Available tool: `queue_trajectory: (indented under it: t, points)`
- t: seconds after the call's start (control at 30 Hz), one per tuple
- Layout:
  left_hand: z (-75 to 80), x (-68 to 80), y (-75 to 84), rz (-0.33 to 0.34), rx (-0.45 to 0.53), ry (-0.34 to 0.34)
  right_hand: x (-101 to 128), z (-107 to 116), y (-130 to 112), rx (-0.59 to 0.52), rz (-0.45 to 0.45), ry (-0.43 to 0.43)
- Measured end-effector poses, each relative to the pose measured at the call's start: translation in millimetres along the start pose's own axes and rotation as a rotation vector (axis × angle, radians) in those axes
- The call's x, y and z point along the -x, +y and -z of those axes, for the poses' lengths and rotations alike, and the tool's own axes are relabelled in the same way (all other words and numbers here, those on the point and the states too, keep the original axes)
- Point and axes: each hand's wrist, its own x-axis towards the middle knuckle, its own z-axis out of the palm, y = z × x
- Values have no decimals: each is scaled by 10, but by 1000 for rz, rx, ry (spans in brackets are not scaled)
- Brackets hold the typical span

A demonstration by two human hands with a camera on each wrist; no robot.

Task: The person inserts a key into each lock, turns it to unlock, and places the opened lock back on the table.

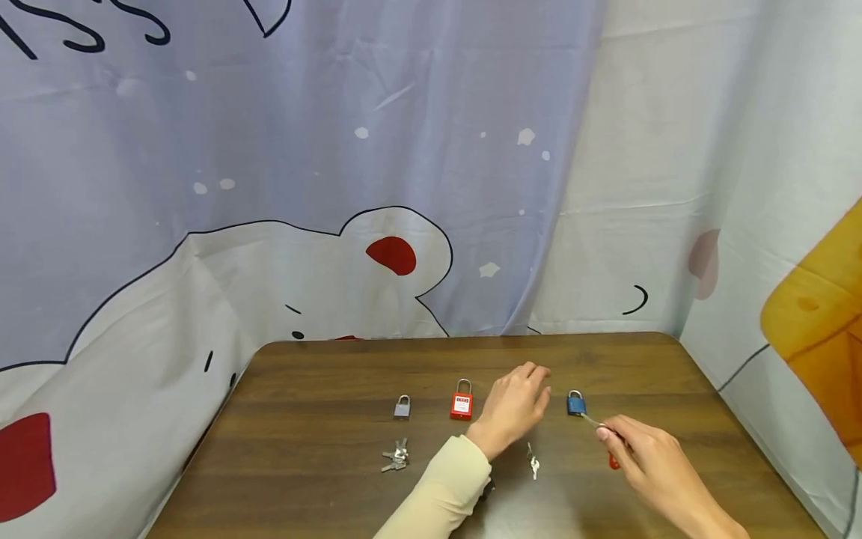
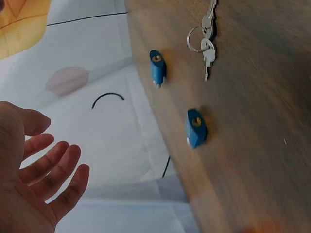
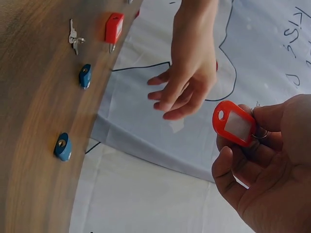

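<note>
My right hand point(image 1: 649, 457) pinches a silver key point(image 1: 592, 421) with a red plastic key tag point(image 3: 234, 124) hanging from its ring. In the head view the key's tip overlaps the lower edge of a blue padlock point(image 1: 575, 404). My left hand point(image 1: 512, 400) is over the table between this padlock and a red padlock point(image 1: 461, 405), its fingers loosely bent and nothing in them. It hides a second blue padlock point(image 3: 85, 76) from the head view. Both blue padlocks show their brass keyholes in the left wrist view, near two silver keys point(image 2: 208, 51) on a ring.
A small grey padlock point(image 1: 402, 410) stands left of the red one. Nearer the front lies a bunch of several silver keys point(image 1: 397, 457). The brown wooden table point(image 1: 303, 419) ends at a printed curtain point(image 1: 303, 150) behind and on the right.
</note>
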Motion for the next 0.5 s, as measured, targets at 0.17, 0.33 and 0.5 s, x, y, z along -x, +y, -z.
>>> queue_trajectory:
  t: [0.17,0.33,0.5]
  points:
    - [-192,-127,88,40,6,-31,55,22,35,6,-6,1]
    - [-374,-218,127,91,24,-68,115,12,69,19,-21,-9]
    - [-564,-274,157,128,20,-121,188,0,97,45,-25,-6]
